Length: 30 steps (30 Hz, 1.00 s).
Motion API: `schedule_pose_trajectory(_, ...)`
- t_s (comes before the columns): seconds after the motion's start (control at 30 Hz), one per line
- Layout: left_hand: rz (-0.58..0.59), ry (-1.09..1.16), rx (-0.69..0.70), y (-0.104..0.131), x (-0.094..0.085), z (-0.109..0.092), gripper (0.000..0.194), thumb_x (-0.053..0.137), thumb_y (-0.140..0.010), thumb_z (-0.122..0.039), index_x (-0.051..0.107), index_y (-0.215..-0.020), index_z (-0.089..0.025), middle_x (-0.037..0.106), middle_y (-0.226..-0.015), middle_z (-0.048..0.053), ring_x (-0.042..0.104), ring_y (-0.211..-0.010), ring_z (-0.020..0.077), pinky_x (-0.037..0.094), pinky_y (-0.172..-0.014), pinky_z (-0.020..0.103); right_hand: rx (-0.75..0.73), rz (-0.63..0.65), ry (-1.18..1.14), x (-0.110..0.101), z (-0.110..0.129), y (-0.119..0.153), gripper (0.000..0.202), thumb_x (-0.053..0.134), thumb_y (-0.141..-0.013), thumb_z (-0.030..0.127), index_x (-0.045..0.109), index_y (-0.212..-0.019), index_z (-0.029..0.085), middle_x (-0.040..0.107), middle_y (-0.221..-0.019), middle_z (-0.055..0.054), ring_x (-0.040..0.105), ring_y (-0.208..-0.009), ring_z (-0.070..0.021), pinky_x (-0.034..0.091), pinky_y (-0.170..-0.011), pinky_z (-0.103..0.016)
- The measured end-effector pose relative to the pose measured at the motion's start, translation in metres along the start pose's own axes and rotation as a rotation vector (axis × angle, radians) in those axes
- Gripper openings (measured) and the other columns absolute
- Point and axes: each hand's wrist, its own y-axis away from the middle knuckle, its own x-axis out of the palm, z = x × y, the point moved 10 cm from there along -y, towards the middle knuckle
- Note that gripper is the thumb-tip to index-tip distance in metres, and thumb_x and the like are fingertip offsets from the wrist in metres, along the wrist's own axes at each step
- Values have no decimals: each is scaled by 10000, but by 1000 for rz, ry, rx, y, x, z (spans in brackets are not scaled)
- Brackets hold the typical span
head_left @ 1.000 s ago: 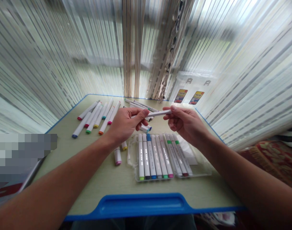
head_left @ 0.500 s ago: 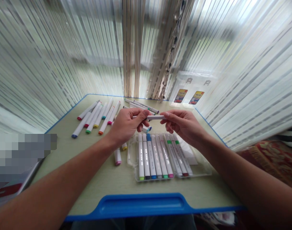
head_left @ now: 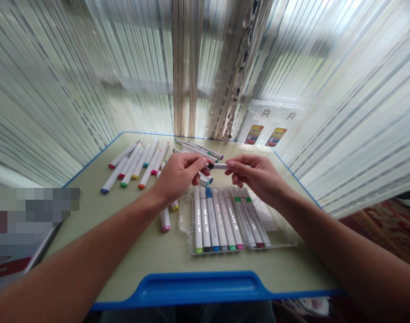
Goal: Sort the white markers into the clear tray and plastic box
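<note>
Between my two hands a white marker with a dark band lies level above the table. My left hand pinches its left end, and my right hand pinches its right end. Just below them an open clear plastic case holds a row of several white markers with coloured ends. A loose marker with a pink end lies left of the case. Other loose markers are spread at the back left, and several more lie behind my hands.
A clear plastic container with two yellow labels stands at the table's back right, against the string curtain. The green table has a blue rim and a blue tray at its front edge.
A dark band now shows on the held marker near my left fingers, where only plain white barrel showed before. My hands have barely shifted.
</note>
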Motion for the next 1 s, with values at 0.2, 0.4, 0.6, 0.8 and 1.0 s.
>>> schedule_pose_trajectory(0.2,65,-51,-41,3,10,2,210,739,-853,-283,751,-910,-82,712,-723,45,552,-551,83,443,-511,199,-3,33,119,8,2,3,338,929,-649,392,781,-806,131,711,-666,-26,588,-510,-88,438,-451,-201)
schedule_pose_trajectory(0.4,134,-75,-19,6,21,1,194,747,-843,-281,758,-895,-95,710,-733,39,560,-552,89,442,-508,205,30,97,181,19,1,7,381,918,-647,450,766,-780,128,650,-563,-3,542,-468,-89,367,-399,-194)
schedule_pose_trajectory(0.6,108,-4,-19,6,20,0,196,678,-900,-282,747,-941,-102,709,-752,47,543,-524,84,438,-499,207,2,84,150,16,3,6,357,916,-664,427,775,-812,135,653,-588,0,505,-452,-77,360,-402,-209)
schedule_pose_trajectory(0.8,-11,235,-127,2,7,11,241,499,-959,-183,686,-1070,-78,723,-801,79,566,-488,97,478,-521,246,4,39,-5,8,3,2,270,835,-785,402,774,-827,143,719,-726,-36,469,-427,-42,305,-386,-199)
schedule_pose_trajectory(1.0,-75,304,-146,1,1,11,249,474,-952,-156,653,-1101,-67,741,-813,96,558,-475,99,474,-520,248,44,-79,-132,-4,2,2,274,760,-846,411,773,-910,145,705,-686,-38,464,-432,-67,333,-397,-226)
